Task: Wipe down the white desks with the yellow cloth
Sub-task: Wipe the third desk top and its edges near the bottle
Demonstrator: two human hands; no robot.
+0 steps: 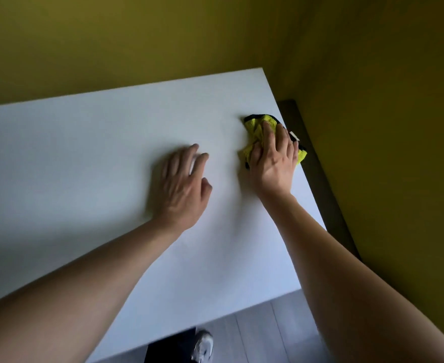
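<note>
Here, the right hand (273, 158) presses the yellow cloth (257, 127) flat against the white table (84, 158), near the table's right edge. Its fingers (268, 132) are extended and spread over the bunched cloth, which protrudes beyond the fingertips and on both sides of them. The left hand (181, 187) is just beside it on the bare table surface, fingers relaxed, slightly parted, holding nothing. Yellow walls (137, 35) stand beyond the fingertips. A shoe (202, 347) shows on the grey floor (262, 331) below.
</note>
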